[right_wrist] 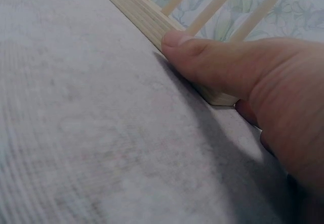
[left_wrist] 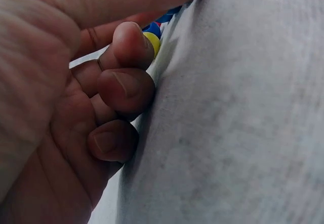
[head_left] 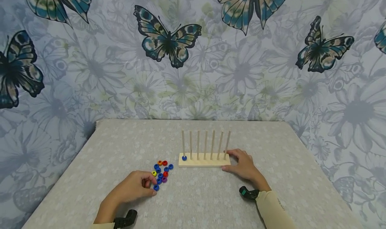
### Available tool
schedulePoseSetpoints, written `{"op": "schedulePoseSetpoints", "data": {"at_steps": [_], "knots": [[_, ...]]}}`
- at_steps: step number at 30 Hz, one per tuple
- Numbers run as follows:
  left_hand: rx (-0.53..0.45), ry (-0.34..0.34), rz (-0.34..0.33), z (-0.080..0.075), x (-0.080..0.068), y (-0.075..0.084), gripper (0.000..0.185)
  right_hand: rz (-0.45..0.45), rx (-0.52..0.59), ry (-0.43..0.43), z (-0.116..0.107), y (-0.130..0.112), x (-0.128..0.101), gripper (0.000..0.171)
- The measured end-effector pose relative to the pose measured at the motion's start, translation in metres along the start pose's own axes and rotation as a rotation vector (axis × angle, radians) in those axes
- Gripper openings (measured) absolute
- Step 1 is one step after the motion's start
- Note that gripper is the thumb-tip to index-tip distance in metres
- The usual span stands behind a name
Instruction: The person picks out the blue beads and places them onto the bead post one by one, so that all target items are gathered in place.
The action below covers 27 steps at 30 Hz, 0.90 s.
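Thumb and index finger of my left hand (head_left: 134, 187) pinch a blue bead (head_left: 156, 187) at the near end of a loose cluster on the table. In the left wrist view the other fingers (left_wrist: 121, 89) curl inward, and a yellow bead (left_wrist: 153, 44) shows past them; the pinched bead cannot be made out there. My right hand (head_left: 242, 164) grips the right end of a wooden peg stand (head_left: 205, 160), with its thumb (right_wrist: 202, 57) along the front edge. Several upright pegs rise from the stand. One blue bead (head_left: 184, 158) sits at the foot of the leftmost peg.
Left of the stand lie loose beads: red (head_left: 165, 163), orange (head_left: 160, 163), yellow (head_left: 154, 173), purple (head_left: 164, 179) and several blue. A pale patterned cloth (head_left: 196, 202) covers the table. Behind it stands a wall (head_left: 205, 88) with butterfly prints.
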<state>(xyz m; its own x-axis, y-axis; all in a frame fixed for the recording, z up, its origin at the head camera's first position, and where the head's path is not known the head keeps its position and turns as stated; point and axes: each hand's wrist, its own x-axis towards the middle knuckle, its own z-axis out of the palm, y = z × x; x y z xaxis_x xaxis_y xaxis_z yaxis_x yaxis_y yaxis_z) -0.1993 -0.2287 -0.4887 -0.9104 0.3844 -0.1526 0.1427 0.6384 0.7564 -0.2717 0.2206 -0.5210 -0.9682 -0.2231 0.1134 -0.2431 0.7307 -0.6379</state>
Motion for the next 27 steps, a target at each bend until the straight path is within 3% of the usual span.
{"op": "schedulePoseSetpoints", "data": {"at_steps": [27], "knots": [[-0.025, -0.011, 0.079, 0.0006, -0.0003, -0.0043, 0.022, -0.005, 0.008, 0.008, -0.0015, -0.0013, -0.0009, 0.077]]}}
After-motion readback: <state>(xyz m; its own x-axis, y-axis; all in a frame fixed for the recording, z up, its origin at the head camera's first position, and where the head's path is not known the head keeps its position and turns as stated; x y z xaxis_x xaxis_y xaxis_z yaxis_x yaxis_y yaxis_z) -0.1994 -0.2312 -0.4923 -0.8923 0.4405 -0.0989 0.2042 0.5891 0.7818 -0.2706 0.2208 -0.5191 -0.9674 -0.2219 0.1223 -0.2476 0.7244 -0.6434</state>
